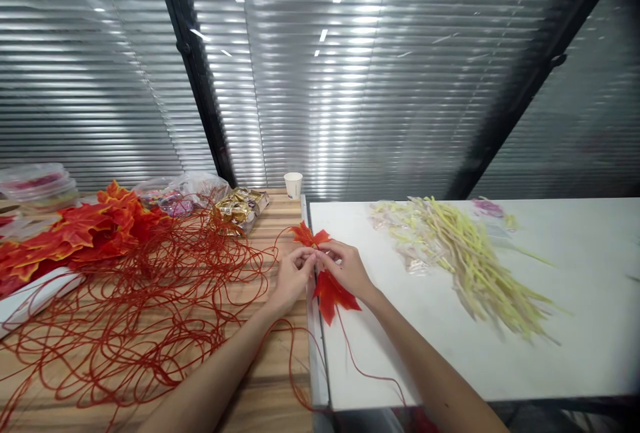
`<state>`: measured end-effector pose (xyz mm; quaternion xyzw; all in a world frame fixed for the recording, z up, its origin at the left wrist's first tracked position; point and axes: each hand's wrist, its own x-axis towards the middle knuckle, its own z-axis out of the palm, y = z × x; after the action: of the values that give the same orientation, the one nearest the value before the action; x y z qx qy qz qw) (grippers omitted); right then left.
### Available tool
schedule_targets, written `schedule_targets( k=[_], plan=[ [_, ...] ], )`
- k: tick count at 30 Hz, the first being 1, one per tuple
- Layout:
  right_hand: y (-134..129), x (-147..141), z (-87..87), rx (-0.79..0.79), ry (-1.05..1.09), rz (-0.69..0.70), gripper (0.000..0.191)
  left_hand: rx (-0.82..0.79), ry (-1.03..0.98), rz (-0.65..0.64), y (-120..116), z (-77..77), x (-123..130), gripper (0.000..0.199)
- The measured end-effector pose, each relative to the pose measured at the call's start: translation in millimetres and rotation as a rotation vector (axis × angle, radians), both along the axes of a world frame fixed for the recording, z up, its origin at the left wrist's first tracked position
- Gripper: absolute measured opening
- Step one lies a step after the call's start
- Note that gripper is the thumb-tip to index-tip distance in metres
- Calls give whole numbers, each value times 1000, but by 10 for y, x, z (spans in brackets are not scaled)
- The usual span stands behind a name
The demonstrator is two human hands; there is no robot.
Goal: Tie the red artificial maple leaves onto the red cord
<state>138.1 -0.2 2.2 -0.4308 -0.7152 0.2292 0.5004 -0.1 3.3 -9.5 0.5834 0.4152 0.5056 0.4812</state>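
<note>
In front of the cup (pixel 293 186), the left hand (pixel 292 278) and right hand (pixel 350 268) meet, pinching the red leaves (pixel 332 294); the exact grip is hidden. Left of the cup, cord (pixel 150 270) tangles over the wooden tabletop (pixel 273 383); right of it, yellow stalks (pixel 473 263) lie on the white tabletop (pixel 585 266).

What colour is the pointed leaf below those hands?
The pointed, lobed leaf is orange-red, clearest in the head view.

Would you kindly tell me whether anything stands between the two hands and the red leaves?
Nothing visible does: the left hand and right hand meet at the red leaves, one leaf showing beyond them and one nearer. The tangle of red cord lies off to the left, not in between.
</note>
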Motion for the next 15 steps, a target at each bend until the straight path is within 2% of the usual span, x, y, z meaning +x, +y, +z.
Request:
schedule_targets(
  k=[15],
  plan=[
    [8, 0, -19, -13, -13, 3, 16, -13, 7, 2, 1, -9, 2, 22]
  ],
)
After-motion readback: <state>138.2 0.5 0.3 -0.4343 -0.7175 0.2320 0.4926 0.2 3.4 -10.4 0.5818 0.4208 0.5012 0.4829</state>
